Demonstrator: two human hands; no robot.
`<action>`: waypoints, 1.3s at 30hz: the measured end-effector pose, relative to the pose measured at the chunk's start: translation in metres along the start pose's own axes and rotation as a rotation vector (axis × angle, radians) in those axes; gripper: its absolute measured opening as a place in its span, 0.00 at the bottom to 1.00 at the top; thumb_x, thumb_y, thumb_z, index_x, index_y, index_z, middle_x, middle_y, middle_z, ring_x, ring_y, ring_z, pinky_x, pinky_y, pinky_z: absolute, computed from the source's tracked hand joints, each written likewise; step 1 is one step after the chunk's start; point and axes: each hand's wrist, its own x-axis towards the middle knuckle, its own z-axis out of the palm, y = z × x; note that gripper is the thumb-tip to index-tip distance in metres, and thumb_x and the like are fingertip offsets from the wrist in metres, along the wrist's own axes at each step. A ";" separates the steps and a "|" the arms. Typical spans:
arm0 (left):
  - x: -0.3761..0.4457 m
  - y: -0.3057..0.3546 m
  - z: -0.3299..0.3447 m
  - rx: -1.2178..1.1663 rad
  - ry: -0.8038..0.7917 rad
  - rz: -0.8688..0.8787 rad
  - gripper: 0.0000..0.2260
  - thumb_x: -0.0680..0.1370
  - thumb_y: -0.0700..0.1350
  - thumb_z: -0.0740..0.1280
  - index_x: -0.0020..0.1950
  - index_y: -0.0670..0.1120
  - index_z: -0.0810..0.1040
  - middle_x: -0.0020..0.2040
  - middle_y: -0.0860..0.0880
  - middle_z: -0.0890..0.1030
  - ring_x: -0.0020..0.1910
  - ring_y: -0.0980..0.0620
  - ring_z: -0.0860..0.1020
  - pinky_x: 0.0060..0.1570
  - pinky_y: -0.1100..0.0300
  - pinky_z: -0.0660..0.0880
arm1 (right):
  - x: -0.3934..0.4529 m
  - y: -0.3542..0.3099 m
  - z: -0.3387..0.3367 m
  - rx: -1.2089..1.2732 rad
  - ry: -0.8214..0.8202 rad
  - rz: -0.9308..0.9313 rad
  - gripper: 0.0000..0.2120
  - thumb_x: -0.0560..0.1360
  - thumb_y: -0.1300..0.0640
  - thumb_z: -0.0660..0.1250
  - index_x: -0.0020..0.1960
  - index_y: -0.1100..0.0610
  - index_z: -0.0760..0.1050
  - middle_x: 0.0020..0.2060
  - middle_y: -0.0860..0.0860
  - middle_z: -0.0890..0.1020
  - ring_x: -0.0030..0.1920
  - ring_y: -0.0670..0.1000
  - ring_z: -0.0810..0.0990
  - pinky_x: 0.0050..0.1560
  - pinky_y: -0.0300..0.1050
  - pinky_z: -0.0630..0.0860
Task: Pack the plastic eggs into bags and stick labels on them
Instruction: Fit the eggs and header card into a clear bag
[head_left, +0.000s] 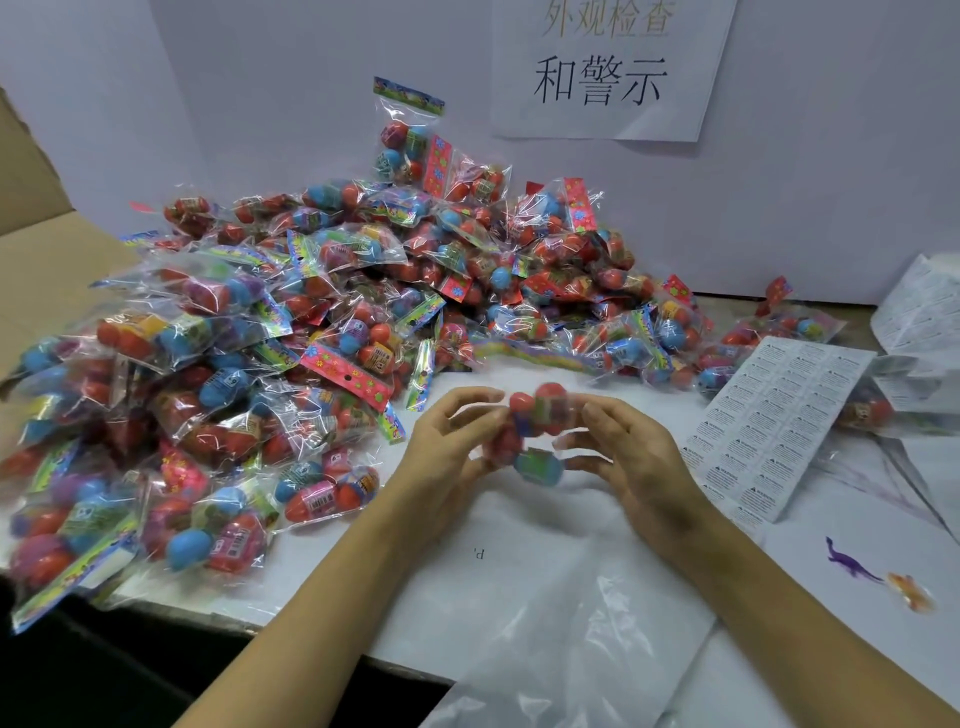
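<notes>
Motion-blurred at centre: a small clear packet of plastic eggs (535, 434), red ones above and a blue-green one below, film barely traceable. Pinched on its left side by the curled fingers of the left hand (451, 451); grasped on its right side by the bent fingers of the right hand (631, 457). Held just above the white table (493, 525), in front of the heap of filled bags (322, 312). Glossy, crinkled cellophane throughout that heap, with smooth red, blue and purple egg shapes inside and flowered header strips; left edge cut off. Right of the packet, a flat warning-label sheet (779, 426), print too small to read. Beyond it, more sheets, partly cut off. Behind the heap, a paper sign (602, 67), top row washed out.
</notes>
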 end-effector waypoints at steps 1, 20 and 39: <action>-0.001 -0.001 0.001 0.011 -0.013 -0.011 0.09 0.76 0.37 0.71 0.55 0.44 0.80 0.46 0.45 0.83 0.40 0.49 0.83 0.37 0.57 0.81 | -0.001 0.000 0.001 -0.023 -0.007 -0.018 0.17 0.72 0.46 0.71 0.56 0.53 0.83 0.48 0.53 0.87 0.48 0.51 0.85 0.45 0.43 0.81; -0.007 -0.011 0.003 0.381 -0.253 0.085 0.12 0.74 0.42 0.77 0.54 0.41 0.81 0.49 0.39 0.86 0.48 0.48 0.84 0.52 0.54 0.81 | -0.003 0.004 -0.001 -0.129 -0.009 -0.067 0.11 0.69 0.46 0.74 0.41 0.54 0.85 0.34 0.48 0.83 0.36 0.44 0.79 0.39 0.37 0.77; -0.008 -0.009 0.006 0.501 -0.214 0.179 0.03 0.76 0.48 0.75 0.47 0.50 0.85 0.44 0.49 0.86 0.44 0.54 0.85 0.44 0.62 0.80 | 0.000 0.011 -0.004 -0.151 0.043 -0.101 0.07 0.70 0.51 0.74 0.41 0.54 0.86 0.36 0.49 0.85 0.38 0.46 0.81 0.39 0.39 0.78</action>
